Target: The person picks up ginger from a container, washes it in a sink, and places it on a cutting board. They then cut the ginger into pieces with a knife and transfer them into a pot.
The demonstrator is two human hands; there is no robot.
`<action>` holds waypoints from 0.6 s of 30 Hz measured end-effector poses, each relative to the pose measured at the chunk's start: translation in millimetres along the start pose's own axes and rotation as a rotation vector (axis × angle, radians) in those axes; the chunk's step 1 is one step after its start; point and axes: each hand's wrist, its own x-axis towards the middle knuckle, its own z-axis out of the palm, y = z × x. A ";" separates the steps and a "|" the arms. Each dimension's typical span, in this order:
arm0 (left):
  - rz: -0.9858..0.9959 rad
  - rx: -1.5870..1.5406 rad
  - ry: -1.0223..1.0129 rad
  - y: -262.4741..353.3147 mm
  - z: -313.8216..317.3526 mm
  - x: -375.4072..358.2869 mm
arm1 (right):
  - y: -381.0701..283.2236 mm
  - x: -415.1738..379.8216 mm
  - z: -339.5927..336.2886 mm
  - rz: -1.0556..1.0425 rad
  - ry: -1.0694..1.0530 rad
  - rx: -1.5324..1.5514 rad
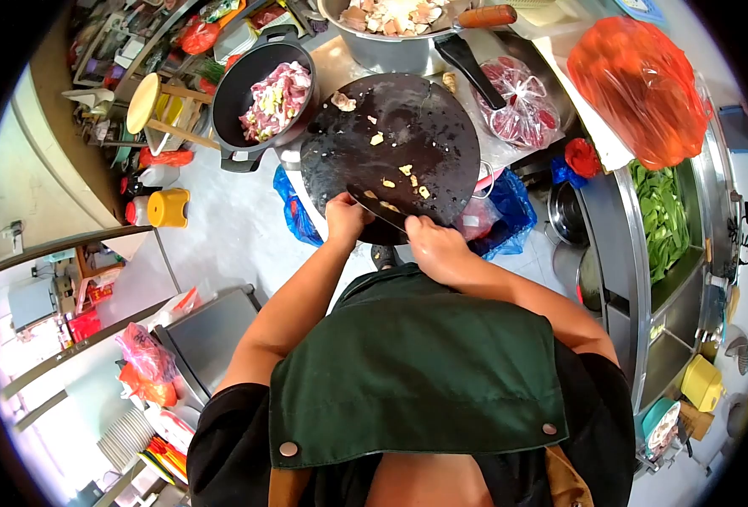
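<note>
A dark round chopping board lies in front of me, with several small pale yellow pieces and a bit of meat on it. My left hand is closed at the board's near edge, on one end of a thin dark blade. At the blade's other end my right hand is closed too, its fingers pressed together. Both hands are on the blade, which lies tilted over the near part of the board. What the handle looks like is hidden.
A black pot with cut meat stands left of the board. Behind it is a large metal pot with pale pieces. Bagged meat, a red bag and leafy greens are at the right. A yellow stool stands left.
</note>
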 end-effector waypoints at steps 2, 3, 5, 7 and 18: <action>-0.015 0.006 -0.012 4.6 -0.3 -4.8 | -2.9 22.2 5.1 0.065 -0.025 -0.020; -0.032 0.010 -0.017 7.0 -0.6 -6.5 | -1.0 28.7 4.6 0.066 -0.020 -0.020; -0.034 -0.055 -0.041 -0.1 -1.4 -5.4 | 1.0 36.6 3.2 0.099 0.023 0.059; 0.090 -0.082 -0.055 -0.7 -2.2 -10.0 | 7.0 25.2 -7.6 0.117 0.059 0.124; 0.181 -0.038 -0.008 -5.1 4.6 -8.4 | 7.9 -22.6 -14.1 0.086 -0.040 0.065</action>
